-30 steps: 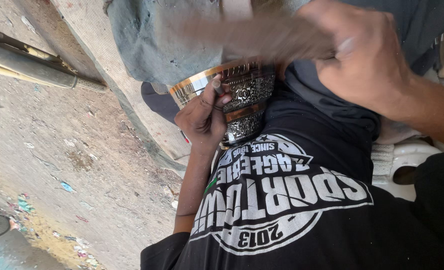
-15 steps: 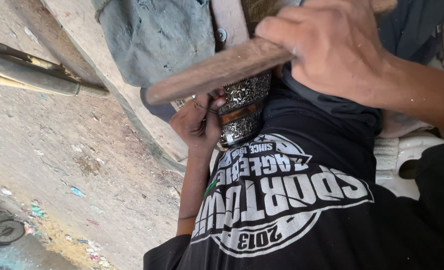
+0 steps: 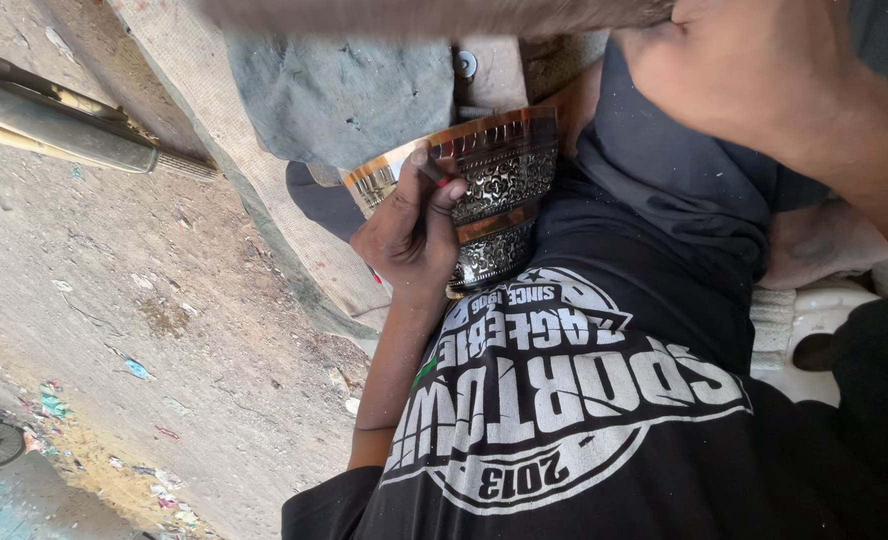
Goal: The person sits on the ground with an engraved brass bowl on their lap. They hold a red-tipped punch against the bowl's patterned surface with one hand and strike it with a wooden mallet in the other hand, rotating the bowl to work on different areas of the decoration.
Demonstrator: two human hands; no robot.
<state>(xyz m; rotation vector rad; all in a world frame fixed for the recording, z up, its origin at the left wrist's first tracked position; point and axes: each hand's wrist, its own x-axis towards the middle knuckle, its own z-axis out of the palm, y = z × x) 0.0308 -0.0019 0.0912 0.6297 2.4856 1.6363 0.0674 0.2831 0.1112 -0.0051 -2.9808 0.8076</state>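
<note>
Engraved metal bowl (image 3: 494,195) under left hand (image 3: 409,235), grip pinching a thin tool (image 3: 434,172); right hand (image 3: 754,75) fisted around wooden handle (image 3: 434,15).

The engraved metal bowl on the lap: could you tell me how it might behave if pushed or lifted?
The engraved metal bowl looks rigid and probably fairly heavy for its size. Its round wall suggests it could roll, as it lies on its side steadied by the left hand. The polished coppery rim may be slippery.
</note>
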